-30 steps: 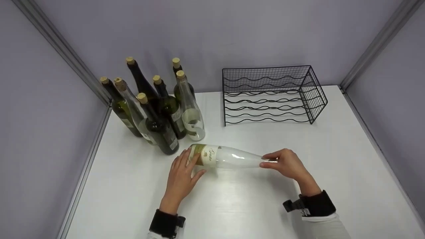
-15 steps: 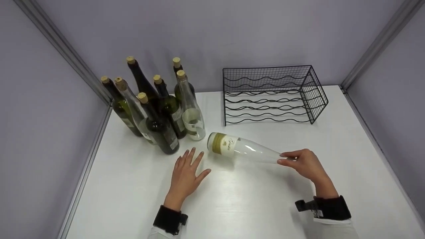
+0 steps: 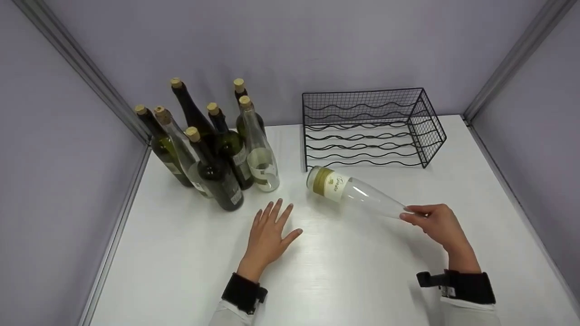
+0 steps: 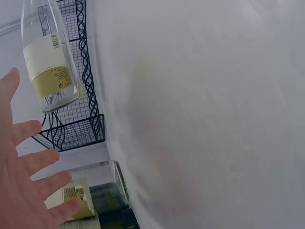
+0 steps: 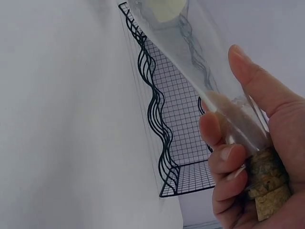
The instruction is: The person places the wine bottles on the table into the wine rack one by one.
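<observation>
My right hand grips the neck of a clear wine bottle. In the right wrist view its cork sits in the mouth, under the palm. The bottle lies sideways with its base pointing up-left, a white and gold label near that end. Its base is close to the front left corner of a black wire wine rack; in the head view the two nearly overlap. My left hand holds nothing, its fingers spread over the white table, apart from the bottle.
Several corked wine bottles stand close together at the back left, among them a dark bottle in front and a clear bottle on the right. The white table is bounded by grey panels behind and at both sides.
My left hand has come off the bottle's base and shifted slightly right. My right hand has carried the bottle right, its base swinging up toward the wire rack.
</observation>
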A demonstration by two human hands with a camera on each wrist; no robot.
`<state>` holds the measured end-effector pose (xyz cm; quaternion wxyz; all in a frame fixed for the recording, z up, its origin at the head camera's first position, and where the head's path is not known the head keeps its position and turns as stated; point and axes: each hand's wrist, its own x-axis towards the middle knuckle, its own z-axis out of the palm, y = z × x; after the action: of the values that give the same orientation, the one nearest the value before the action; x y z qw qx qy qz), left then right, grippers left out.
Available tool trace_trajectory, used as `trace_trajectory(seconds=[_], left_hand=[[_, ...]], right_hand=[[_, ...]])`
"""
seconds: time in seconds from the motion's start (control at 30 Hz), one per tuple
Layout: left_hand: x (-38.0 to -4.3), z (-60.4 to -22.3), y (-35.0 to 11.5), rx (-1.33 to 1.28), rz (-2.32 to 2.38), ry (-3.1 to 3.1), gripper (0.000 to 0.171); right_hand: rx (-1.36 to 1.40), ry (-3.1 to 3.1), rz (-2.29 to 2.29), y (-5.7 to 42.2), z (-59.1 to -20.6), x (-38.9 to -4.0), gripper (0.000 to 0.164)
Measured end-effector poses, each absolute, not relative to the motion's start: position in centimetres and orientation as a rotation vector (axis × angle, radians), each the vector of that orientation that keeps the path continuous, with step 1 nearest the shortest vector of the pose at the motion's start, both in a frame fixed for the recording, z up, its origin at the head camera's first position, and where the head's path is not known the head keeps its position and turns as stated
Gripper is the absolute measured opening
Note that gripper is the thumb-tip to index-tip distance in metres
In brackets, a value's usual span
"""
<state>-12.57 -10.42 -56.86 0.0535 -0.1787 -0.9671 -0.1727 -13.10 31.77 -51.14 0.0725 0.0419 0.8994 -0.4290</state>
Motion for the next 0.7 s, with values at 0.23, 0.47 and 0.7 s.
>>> trace_trajectory(seconds=[0.23, 0.47, 0.7], left_hand=[[-12.9, -57.0, -9.4, -0.592, -0.537, -2.939, 0.075], [-13.0, -57.1, -8.7, -0.623, -0.538, -2.952, 0.076], [-13.3, -57.1, -8.2, -0.653, -0.535, -2.946, 0.076]], right_hand=[[0.217, 2.692, -1.354, 33.3, -51.4, -12.9, 0.061], [0.325, 2.711, -1.318, 34.7, -51.5, -12.4, 0.066], [0.446, 2.732, -1.327, 35.4, -51.4, -12.3, 0.067]])
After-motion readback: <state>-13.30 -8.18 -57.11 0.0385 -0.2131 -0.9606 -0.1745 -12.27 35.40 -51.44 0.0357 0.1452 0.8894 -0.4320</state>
